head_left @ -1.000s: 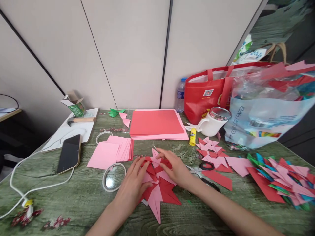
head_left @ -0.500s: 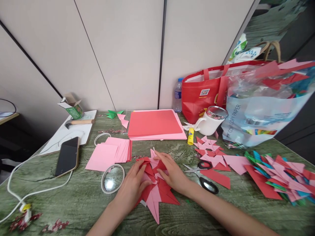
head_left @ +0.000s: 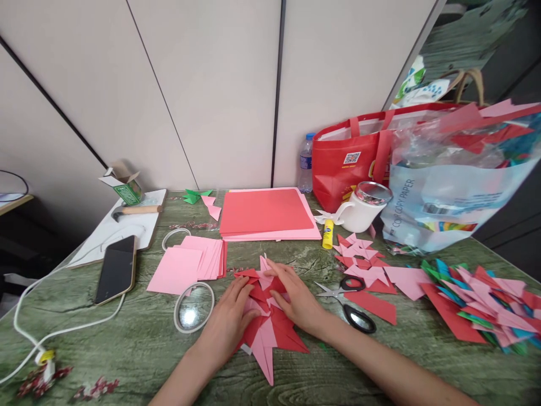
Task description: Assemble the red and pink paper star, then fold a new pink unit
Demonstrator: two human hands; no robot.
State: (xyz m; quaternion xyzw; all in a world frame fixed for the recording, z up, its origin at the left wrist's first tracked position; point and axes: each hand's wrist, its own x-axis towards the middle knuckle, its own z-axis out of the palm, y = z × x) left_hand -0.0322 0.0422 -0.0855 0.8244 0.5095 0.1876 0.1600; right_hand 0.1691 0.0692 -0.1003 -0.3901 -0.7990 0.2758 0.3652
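A folded red and pink paper star (head_left: 264,332) lies on the table in front of me, its points spread outward. My left hand (head_left: 230,310) rests on its left side, fingers stretched over the paper and thumb apart toward the middle. From the right, my right hand (head_left: 296,296) lies on the star's upper right part, its fingers spread and slightly bent. Both palms face down; neither hand is closed round the paper. A small white tab (head_left: 246,349) shows under the star's lower left edge. Parts of the star beneath the fingers are hidden.
Double-sided tape roll (head_left: 176,322), pink paper squares (head_left: 177,269) and phone (head_left: 116,270) lie left. Red sheets (head_left: 266,211) are behind. Scissors (head_left: 359,318), glue stick (head_left: 328,234), white mug (head_left: 359,214), folded paper pieces (head_left: 486,299) and a filled plastic bag (head_left: 443,197) stand or lie right.
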